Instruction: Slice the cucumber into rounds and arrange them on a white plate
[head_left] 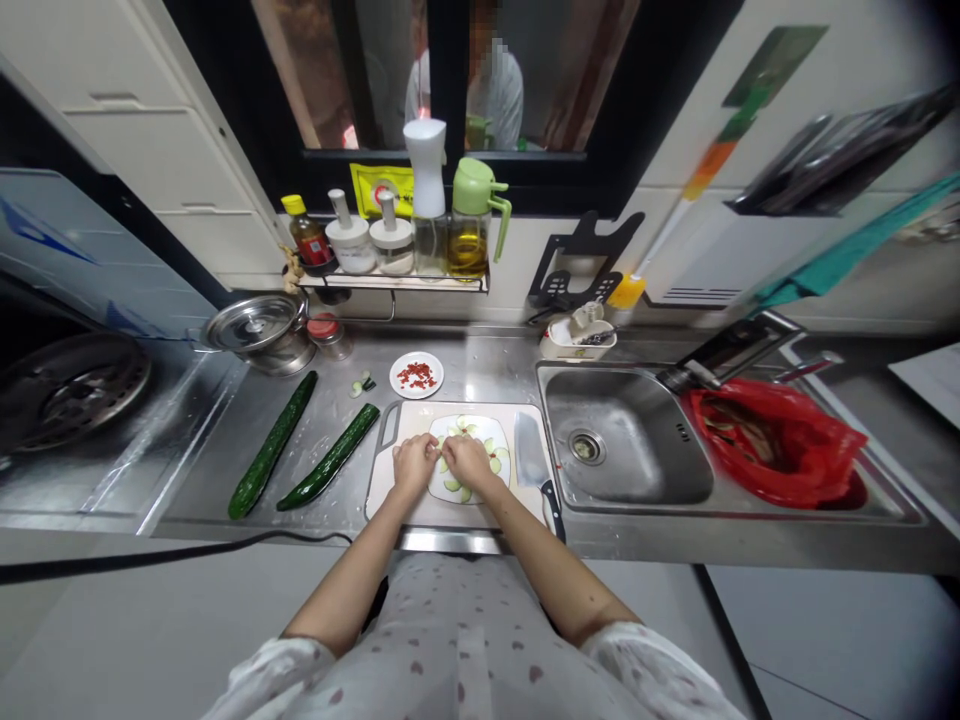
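Over the left part of a white plate [486,488], my left hand [413,463] and my right hand [466,460] meet with closed fingertips. A small pale green cucumber slice [441,449] shows between them, partly hidden by the fingers. More cucumber slices [463,426] lie on the plate in a ring-like pattern, with small red bits among some. Beneath the plate is a light cutting board [390,508] with a grey handle. A kitchen knife [529,450] rests on the board's right side, its black handle overhanging the corner. Behind the board stands a small white dish of chopped red pieces [417,375].
Left of the board lie a whole cucumber [274,445] and a cut cucumber [330,460]. Cucumber end pieces [361,384] sit behind them. A steel sink [630,440] is to the right, with a red plastic bag [780,445] beyond. Seasoning bottles [469,220] fill a low shelf.
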